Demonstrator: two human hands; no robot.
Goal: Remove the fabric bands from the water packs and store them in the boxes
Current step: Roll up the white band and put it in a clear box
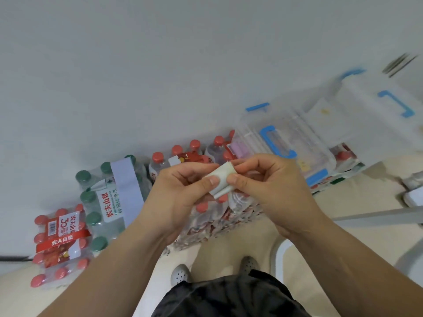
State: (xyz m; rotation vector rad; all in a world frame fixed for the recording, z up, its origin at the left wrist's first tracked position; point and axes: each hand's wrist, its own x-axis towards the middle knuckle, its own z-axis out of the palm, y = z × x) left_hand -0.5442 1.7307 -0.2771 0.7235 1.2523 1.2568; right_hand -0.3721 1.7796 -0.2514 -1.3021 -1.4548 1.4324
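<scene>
Just now both hands are raised over the water packs along the wall [137,65], with one small band [221,179] between them. The left hand [183,193] pinches its near end, thumb on top and fingers curled under. The right hand [265,181] pinches the other side, its thumb right beside the left thumb. The band is whitish and folded over on itself, held clear of the bottles. Under the hands sits a red-cap pack [206,216], largely hidden. To the left a green-cap pack [100,209] wears a lilac band [126,186] round its middle, and a small red pack [59,243] lies just beside it. On the right a clear box [286,145] with blue handles appears to sit on more packs; lilac pieces show through its wall. A second box [366,104] beyond it is blurred.
</scene>
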